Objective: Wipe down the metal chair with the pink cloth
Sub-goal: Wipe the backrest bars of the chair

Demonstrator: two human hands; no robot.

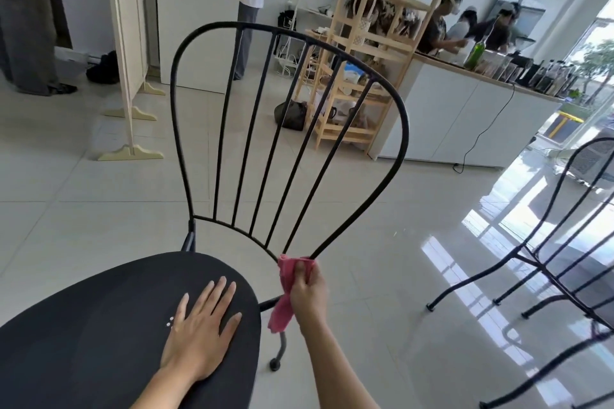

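A black metal chair (392, 100) with a fan-shaped back of thin rods stands in front of me, its round dark seat (99, 325) at the lower left. My left hand (202, 325) lies flat on the seat, fingers spread, holding nothing. My right hand (307, 292) grips the pink cloth (285, 279), which is wrapped around the lower right end of the back frame where it meets the seat. The cloth's loose end hangs down beside the seat edge.
A second black metal chair (545, 262) stands to the right on the glossy tiled floor. Behind are a wooden shelf unit (362, 43), white counters (458, 116) with bottles, a folding screen (129, 43), a dark bag (290, 114) on the floor, and several people at the counters.
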